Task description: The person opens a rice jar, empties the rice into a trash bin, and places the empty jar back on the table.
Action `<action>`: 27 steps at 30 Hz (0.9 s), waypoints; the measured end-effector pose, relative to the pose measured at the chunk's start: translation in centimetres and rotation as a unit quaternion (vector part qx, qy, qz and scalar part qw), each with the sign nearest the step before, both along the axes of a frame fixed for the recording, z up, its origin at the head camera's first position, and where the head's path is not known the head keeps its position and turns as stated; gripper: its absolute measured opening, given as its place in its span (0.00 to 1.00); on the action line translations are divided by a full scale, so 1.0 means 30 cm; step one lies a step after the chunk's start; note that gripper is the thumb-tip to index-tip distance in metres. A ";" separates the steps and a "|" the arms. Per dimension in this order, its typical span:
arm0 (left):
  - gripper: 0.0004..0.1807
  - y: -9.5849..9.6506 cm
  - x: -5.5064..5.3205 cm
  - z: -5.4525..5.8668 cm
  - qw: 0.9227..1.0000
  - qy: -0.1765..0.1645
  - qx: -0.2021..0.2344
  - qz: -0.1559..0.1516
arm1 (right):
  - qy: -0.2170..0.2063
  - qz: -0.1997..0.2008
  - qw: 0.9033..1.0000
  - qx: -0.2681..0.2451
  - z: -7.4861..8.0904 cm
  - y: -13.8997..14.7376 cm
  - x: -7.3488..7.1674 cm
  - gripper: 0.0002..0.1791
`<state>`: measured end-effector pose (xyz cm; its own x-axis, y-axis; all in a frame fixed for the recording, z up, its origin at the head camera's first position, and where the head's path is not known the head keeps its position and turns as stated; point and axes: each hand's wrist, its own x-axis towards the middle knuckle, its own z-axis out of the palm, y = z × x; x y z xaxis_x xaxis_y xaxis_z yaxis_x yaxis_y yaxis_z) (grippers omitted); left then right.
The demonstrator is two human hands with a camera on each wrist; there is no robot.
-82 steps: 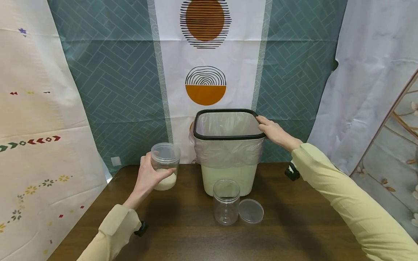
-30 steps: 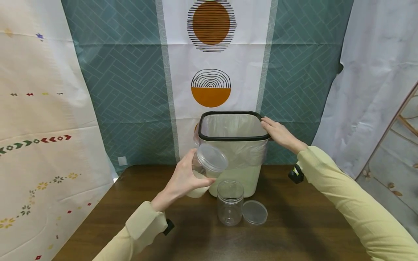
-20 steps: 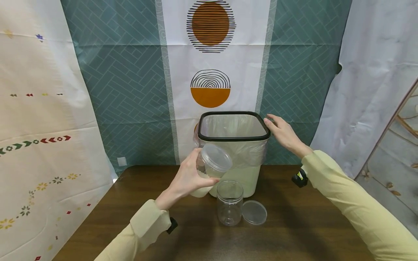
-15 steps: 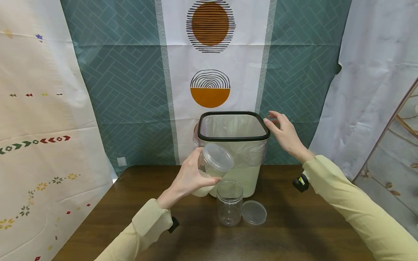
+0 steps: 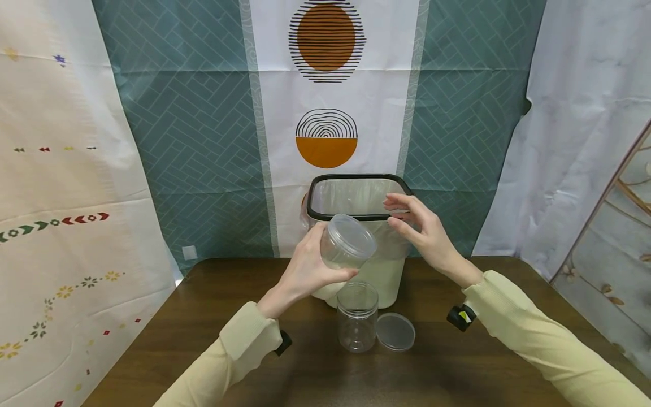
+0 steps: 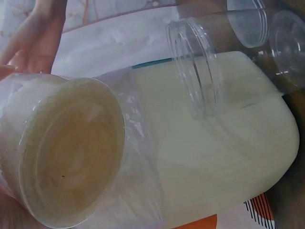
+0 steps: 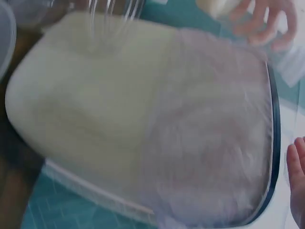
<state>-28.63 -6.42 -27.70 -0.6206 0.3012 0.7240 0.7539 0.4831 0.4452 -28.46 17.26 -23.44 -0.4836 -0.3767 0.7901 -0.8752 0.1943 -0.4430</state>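
Holding a tilted, plain-lidded jar [image 5: 342,252]

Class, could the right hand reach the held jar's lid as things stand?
Probably yes: the right hand holds nothing, and nothing visible stands between it and the lid, which tilts toward it.

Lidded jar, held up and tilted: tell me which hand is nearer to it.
Left. The left hand grips the lidded jar; the right hand is apart from it, to its right in the head view.
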 end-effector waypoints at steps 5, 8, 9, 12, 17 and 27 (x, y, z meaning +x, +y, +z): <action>0.42 0.013 0.003 0.011 1.000 0.001 0.003 0.003 | -0.079 0.071 0.994 -0.006 -0.057 -0.005 -0.028 0.25; 0.42 0.020 0.004 0.016 1.000 0.002 0.006 0.006 | -0.110 0.101 0.989 -0.013 -0.077 -0.014 -0.031 0.29; 0.42 0.022 0.005 0.018 1.000 0.002 0.008 0.006 | -0.120 0.105 0.987 -0.014 -0.083 -0.017 -0.032 0.30; 0.42 0.030 0.009 0.024 1.000 0.004 0.014 0.007 | -0.157 0.111 0.981 -0.021 -0.094 -0.028 -0.030 0.35; 0.42 0.041 0.012 0.026 1.000 0.004 0.014 0.017 | -0.194 0.115 0.974 -0.029 -0.099 -0.046 -0.021 0.39; 0.42 0.054 0.019 0.027 1.000 0.001 0.017 0.024 | -0.213 0.129 0.967 -0.062 -0.106 -0.074 -0.006 0.41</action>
<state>-28.06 -4.80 -26.88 -0.6318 0.2468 0.7348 0.7317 0.5027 0.4603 -28.65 15.04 -26.61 -0.6771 -0.4440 0.5868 -0.6207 -0.0838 -0.7796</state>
